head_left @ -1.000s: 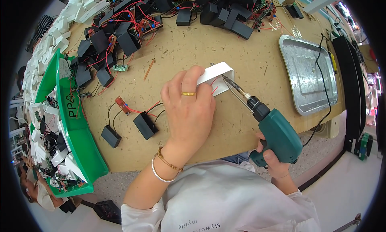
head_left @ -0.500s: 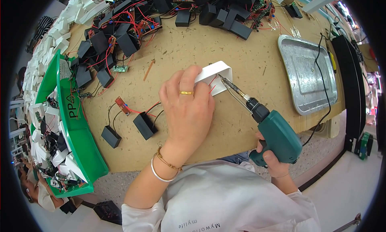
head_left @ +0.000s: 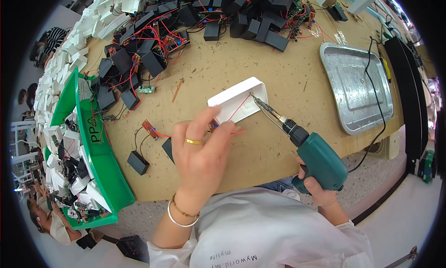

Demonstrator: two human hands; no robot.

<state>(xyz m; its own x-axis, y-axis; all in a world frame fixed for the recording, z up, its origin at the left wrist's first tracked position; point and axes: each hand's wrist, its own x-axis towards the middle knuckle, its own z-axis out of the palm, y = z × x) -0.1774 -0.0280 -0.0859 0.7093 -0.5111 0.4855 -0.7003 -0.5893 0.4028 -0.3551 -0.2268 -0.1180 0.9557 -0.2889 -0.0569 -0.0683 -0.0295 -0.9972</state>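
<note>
My left hand rests on the wooden bench, fingers pinching a thin red wire and a small part at the near end of an open white plastic case. My right hand grips a green electric screwdriver; its metal bit touches the right inner edge of the white case. The red wire runs across the inside of the case. A small black box and a brown circuit board with wires lie just left of my left hand.
A heap of black boxes with red wires fills the far side of the bench. A green bin of white cases stands at the left. A metal tray sits at the right, with a black cable over it.
My left hand has drawn back toward me off the white case, uncovering most of it and the red wire. The screwdriver has stayed at the case's right edge.
</note>
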